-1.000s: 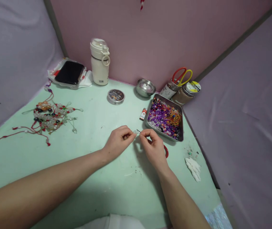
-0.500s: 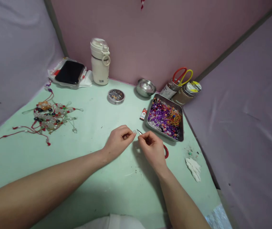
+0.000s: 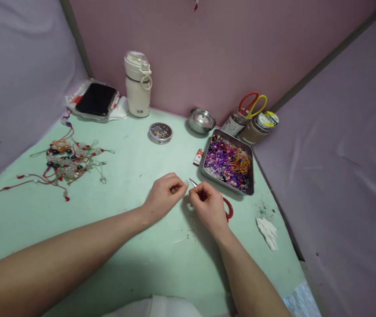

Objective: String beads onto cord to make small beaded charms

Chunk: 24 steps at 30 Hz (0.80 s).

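My left hand (image 3: 168, 193) is closed in a pinch on small clear beads (image 3: 186, 182), which show at the fingertips. Close beside it, my right hand (image 3: 209, 204) is pinched too, its fingertips almost meeting the left ones. Whatever the right fingers hold is too fine or too hidden to make out. Beneath the right hand lies a pair of scissors (image 3: 229, 209); the pointed blades stick out past the fingers and a red handle loop shows on the far side. A metal tray (image 3: 227, 188) of purple, red, black and clear beads sits just beyond the right hand.
Beaded charms with cords (image 3: 67, 163) lie in a heap at left. Behind stand a cream bottle (image 3: 138, 94), a spool (image 3: 160, 133), a steel bowl (image 3: 201, 121) and jars (image 3: 254, 131), one holding scissors. A small red-white box (image 3: 198, 157) and crumpled tissue (image 3: 267, 233) lie at right.
My right hand has shifted slightly left, toward the left fingertips, uncovering more of the red scissor handle. The scissors and my left hand stay nearly where they were.
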Motion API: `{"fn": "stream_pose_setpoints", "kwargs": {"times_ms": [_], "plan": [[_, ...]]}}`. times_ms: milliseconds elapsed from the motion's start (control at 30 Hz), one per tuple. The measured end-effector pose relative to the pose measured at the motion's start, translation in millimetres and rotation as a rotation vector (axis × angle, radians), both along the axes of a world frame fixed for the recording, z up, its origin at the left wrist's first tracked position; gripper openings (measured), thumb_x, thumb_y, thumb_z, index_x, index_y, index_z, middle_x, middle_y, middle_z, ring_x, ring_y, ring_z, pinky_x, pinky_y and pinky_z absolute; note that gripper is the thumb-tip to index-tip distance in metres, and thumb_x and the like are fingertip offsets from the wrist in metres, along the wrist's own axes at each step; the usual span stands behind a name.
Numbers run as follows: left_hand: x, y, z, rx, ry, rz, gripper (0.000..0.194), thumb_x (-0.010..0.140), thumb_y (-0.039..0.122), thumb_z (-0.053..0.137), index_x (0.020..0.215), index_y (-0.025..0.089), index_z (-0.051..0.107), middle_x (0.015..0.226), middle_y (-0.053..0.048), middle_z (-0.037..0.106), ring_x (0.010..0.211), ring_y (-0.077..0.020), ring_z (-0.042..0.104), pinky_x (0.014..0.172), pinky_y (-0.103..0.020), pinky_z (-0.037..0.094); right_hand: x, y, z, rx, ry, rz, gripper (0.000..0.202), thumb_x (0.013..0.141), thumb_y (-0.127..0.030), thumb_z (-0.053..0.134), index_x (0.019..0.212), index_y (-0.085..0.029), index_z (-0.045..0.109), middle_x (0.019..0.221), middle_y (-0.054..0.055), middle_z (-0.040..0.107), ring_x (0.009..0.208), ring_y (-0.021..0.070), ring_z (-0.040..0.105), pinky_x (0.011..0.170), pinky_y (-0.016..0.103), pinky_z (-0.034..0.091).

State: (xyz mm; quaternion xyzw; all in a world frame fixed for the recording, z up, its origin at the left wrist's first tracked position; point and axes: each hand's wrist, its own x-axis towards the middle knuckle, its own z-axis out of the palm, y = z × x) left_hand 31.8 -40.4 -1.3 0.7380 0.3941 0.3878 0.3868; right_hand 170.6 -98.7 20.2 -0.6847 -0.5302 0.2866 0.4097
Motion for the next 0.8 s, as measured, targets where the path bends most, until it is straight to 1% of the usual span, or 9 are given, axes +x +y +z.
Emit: {"fn": "stream_pose_setpoints", "kwargs": {"times_ms": [467, 800], "plan": [[0.2, 0.6, -0.6, -0.013, 0.023, -0.005, 0.022, 0.084, 0.02, 0.058, 0.062, 0.017, 0.057, 0.066, 0.003, 0.052, 0.062, -0.0099, 0.048, 0.06, -0.024, 0.037, 0.6, 0.7, 0.5, -0.012, -0.025, 0.008, 0.015, 0.075, -0.024, 0.055, 0.061, -0.02, 0.048, 0.055, -0.006, 0.047, 0.052, 0.0098, 0.041, 0.051, 0.022, 0.033], [0.3, 0.6, -2.3, 0.007, 0.03, -0.02, 0.021, 0.083, 0.02, 0.058, 0.063, 0.016, 0.058, 0.066, 0.002, 0.052, 0.063, -0.01, 0.049, 0.06, -0.024, 0.038, 1.3, 1.0, -0.5, -0.015, -0.035, 0.017, 0.014, 0.075, -0.024, 0.054, 0.062, -0.02, 0.049, 0.056, -0.006, 0.048, 0.053, 0.0099, 0.041, 0.051, 0.022, 0.034]]}}
